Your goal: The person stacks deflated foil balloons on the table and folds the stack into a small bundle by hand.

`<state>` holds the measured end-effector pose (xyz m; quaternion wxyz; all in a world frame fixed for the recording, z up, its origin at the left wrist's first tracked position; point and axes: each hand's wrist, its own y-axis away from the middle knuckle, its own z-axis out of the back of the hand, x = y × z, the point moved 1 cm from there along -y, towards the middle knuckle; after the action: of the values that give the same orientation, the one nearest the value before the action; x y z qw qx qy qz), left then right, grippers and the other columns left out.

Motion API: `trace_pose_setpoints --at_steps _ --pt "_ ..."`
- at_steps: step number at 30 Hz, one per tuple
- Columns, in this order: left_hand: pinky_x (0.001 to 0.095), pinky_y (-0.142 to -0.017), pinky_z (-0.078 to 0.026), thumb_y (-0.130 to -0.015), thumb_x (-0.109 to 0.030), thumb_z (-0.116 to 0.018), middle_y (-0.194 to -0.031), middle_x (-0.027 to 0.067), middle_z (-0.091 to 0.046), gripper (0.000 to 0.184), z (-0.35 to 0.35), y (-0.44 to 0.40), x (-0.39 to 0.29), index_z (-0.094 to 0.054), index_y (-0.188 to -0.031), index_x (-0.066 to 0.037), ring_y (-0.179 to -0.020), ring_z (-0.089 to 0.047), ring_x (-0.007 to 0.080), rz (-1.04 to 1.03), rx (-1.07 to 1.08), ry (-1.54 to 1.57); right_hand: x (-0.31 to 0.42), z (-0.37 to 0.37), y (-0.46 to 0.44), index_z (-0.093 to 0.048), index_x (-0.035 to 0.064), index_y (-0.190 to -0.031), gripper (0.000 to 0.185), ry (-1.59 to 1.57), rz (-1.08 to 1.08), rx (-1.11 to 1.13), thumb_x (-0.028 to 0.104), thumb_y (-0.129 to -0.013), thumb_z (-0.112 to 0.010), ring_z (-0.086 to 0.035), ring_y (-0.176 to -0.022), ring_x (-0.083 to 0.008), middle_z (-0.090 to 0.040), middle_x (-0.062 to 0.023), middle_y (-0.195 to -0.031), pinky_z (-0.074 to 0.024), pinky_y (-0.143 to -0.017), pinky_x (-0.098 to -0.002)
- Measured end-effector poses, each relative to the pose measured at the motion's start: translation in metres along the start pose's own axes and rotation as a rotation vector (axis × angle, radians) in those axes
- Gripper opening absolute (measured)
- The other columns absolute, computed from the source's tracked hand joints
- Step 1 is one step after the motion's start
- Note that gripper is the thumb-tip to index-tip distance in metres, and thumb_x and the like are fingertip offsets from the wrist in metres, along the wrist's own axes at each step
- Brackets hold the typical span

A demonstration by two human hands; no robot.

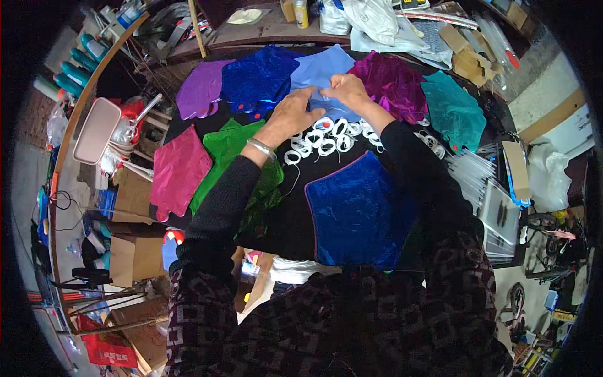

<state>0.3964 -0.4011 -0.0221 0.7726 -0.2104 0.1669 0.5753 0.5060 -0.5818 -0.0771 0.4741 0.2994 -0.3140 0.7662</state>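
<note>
My left hand [291,118], with a silver bangle at the wrist, reaches over the light blue shiny piece [320,66]; its fingers are spread, thumb apart. Beside it, my right hand [348,91] is closed with the fingertips pinched at the light blue piece; what they grip is too small to make out. Several white string loops [326,146] lie just below my hands on the black surface. Nearer to me is a dark blue pentagonal piece [355,210] with a thin edging.
Shiny pieces fan out around: purple [201,88], blue [257,78], magenta [392,85], teal [453,112], pink [181,173] and green [220,157]. White sticks [471,176] lie at the right. A yellow can [301,15] stands at the back.
</note>
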Motion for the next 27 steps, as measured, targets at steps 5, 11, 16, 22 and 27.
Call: trace_pose_setpoints --at_steps 5,11,16,22,27 --pt "0.045 -0.097 -0.051 -0.089 -0.033 -0.071 -0.132 0.018 -0.065 0.057 -0.007 -0.005 0.008 -0.06 -0.137 -0.005 -0.114 -0.063 0.0382 -0.051 -0.029 -0.009 0.006 0.002 -0.003 -0.066 0.0071 -0.074 0.025 -0.016 -0.163 -0.006 0.028 -0.086 -0.076 -0.046 -0.059 -0.0121 -0.053 0.0027 -0.063 -0.0391 -0.057 -0.0299" --pt "0.0457 -0.092 -0.047 -0.087 -0.034 -0.072 -0.128 0.0141 -0.063 0.057 -0.018 -0.013 -0.002 -0.061 -0.136 -0.007 -0.11 -0.057 0.0358 -0.029 -0.099 -0.366 0.007 0.005 -0.003 -0.068 0.006 -0.076 0.028 -0.046 -0.236 -0.01 0.03 -0.088 -0.076 -0.047 -0.061 -0.0116 -0.056 0.0024 -0.067 -0.0401 -0.058 -0.0296" --pt "0.044 -0.092 -0.042 -0.088 -0.037 -0.071 -0.127 0.0107 -0.062 0.058 -0.028 -0.017 -0.007 -0.06 -0.138 -0.01 -0.109 -0.054 0.0324 -0.15 -0.222 -0.422 0.001 0.005 -0.005 -0.068 0.0036 -0.079 0.031 -0.06 -0.23 -0.03 0.032 -0.089 -0.075 -0.049 -0.065 -0.0116 -0.058 0.0012 -0.071 -0.0415 -0.06 -0.0296" --pt "0.0435 -0.094 -0.039 -0.088 -0.04 -0.071 -0.123 0.0109 -0.065 0.06 -0.035 -0.016 -0.006 -0.059 -0.137 -0.008 -0.111 -0.055 0.0316 -0.172 -0.211 -0.492 0.007 0.008 0.001 -0.071 0.0001 -0.088 0.033 -0.252 -0.26 -0.085 0.033 -0.092 -0.072 -0.052 -0.071 -0.013 -0.061 -0.0005 -0.076 -0.0433 -0.065 -0.0295" --pt "0.0433 -0.093 -0.038 -0.088 -0.04 -0.071 -0.114 0.0105 -0.068 0.059 -0.037 -0.022 -0.009 -0.059 -0.135 -0.006 -0.105 -0.06 0.0315 -0.117 -0.154 -0.505 0.01 0.011 0.001 -0.073 -0.0026 -0.098 0.035 -0.385 -0.348 -0.181 0.032 -0.095 -0.07 -0.054 -0.076 -0.0138 -0.063 -0.0016 -0.081 -0.0457 -0.07 -0.0285"
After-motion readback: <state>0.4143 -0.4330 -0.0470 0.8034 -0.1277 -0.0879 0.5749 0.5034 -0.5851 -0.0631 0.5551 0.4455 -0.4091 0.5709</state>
